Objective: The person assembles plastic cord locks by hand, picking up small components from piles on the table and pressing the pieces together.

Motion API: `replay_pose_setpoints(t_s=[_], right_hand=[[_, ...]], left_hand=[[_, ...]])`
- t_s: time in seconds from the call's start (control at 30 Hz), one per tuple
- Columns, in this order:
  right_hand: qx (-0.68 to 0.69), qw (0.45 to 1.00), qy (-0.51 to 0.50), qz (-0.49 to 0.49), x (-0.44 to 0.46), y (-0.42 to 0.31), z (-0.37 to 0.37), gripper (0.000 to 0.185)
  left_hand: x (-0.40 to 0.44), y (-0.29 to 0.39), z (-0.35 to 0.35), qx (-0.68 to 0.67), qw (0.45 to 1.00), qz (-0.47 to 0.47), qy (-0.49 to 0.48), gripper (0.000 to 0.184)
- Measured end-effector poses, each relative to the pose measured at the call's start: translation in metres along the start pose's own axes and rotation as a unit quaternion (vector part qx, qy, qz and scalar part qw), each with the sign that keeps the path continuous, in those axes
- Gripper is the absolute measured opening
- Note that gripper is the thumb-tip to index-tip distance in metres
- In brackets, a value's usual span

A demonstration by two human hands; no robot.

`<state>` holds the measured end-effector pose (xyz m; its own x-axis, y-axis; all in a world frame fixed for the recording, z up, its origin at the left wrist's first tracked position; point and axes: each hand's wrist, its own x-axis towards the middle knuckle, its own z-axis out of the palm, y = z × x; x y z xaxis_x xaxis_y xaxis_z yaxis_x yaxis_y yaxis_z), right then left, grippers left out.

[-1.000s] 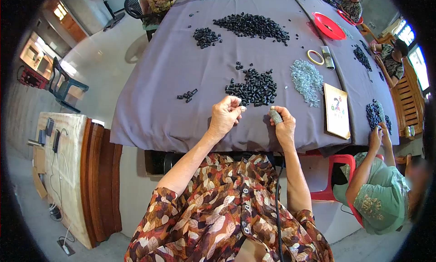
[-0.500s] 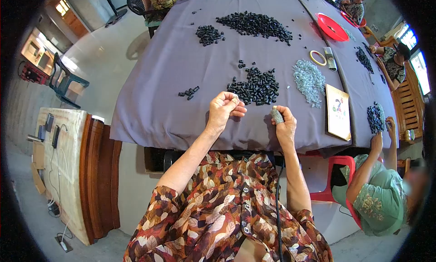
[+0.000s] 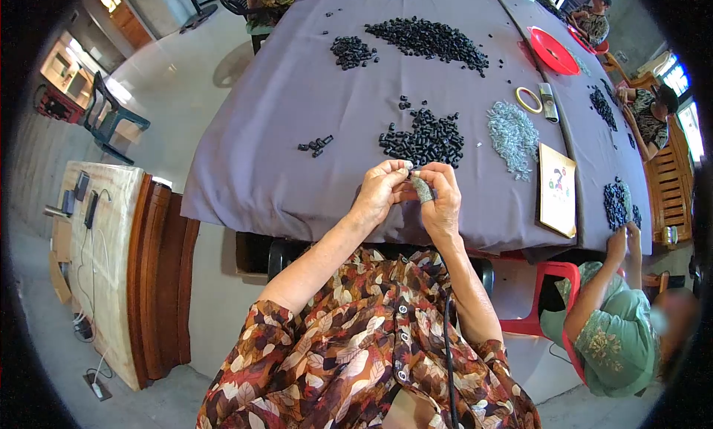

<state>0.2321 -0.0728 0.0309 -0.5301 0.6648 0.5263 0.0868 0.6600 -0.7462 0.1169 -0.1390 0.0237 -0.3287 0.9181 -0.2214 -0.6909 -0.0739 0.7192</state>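
My left hand [image 3: 379, 194] and my right hand [image 3: 441, 199] meet over the front edge of the cloth-covered table, fingertips together. Between the fingertips is a small dark piece, too small to make out fully. A grey covering [image 3: 422, 190] sits on a finger of my right hand. Just beyond my hands lies a pile of small black cylindrical pieces [image 3: 423, 138]. To its right is a heap of clear, pale pieces [image 3: 512, 138]. A few black pieces [image 3: 316, 146] lie apart on the left.
Farther back are a long black pile [image 3: 427, 41], a smaller one [image 3: 353, 52] and a red tray [image 3: 554, 51]. A tape roll [image 3: 529, 100] and a booklet [image 3: 557, 190] lie right. A person in green [image 3: 613, 340] sits at the right; other people sit around the table.
My right hand has moved left and now meets my left hand, which has shifted slightly right. The view has shifted a little.
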Motion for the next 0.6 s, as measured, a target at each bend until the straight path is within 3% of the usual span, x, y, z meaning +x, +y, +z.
replay_pose_setpoints(t_s=[0.2, 0.43, 0.6], right_hand=[[-0.062, 0.996, 0.022, -0.059, 0.003, 0.001, 0.004, 0.02], [-0.044, 0.996, 0.012, -0.076, 0.005, 0.003, 0.002, 0.014], [0.141, 0.978, -0.081, 0.133, 0.007, 0.004, -0.003, 0.01]], left_hand=[[0.001, -0.002, -0.005, -0.039, 0.999, -0.003, -0.012, 0.012], [0.001, 0.004, -0.007, 0.013, 0.999, -0.047, 0.003, 0.011], [0.001, 0.005, -0.015, 0.018, 0.996, -0.069, -0.051, 0.013]])
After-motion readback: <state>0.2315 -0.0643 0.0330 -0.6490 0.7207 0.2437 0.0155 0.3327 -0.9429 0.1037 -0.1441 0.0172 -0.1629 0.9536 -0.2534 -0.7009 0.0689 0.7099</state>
